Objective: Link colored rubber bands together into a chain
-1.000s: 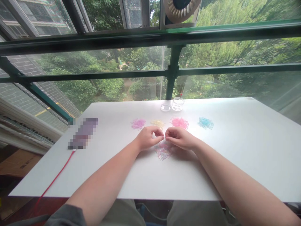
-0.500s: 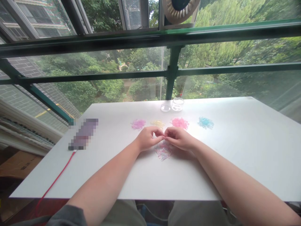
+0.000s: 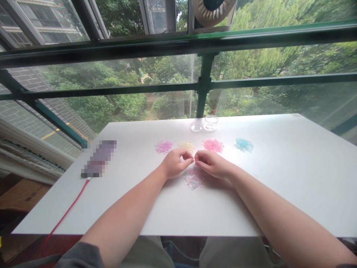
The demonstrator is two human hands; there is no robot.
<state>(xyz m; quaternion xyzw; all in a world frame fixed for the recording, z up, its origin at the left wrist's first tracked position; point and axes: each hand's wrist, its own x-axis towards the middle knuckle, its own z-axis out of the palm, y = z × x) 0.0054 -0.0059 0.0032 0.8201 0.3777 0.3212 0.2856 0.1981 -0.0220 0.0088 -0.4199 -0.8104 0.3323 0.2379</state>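
Note:
My left hand (image 3: 177, 163) and my right hand (image 3: 210, 163) meet almost tip to tip above the middle of the table, thumbs and forefingers pinched. Whatever lies between the fingertips is too small to make out. Just below them on the white tabletop rests a loose pile of mixed pink, purple and pale clear loops (image 3: 193, 179), like small rubber bands. Beyond the hands are sorted piles: purple loops (image 3: 164, 146), yellow loops (image 3: 186, 146) partly hidden behind my left hand, pink loops (image 3: 213, 145) and blue loops (image 3: 243, 144).
At the table's far edge stand a clear round container (image 3: 211, 123) and a clear shallow lid (image 3: 196, 127). A blurred-out phone-like object (image 3: 99, 159) lies on the left with a red cable (image 3: 68, 212) running off the white table (image 3: 279, 201). Green railings (image 3: 205, 85) and windows rise behind.
The fingertips have drawn slightly apart, leaving a small gap between my hands. The piles look the same.

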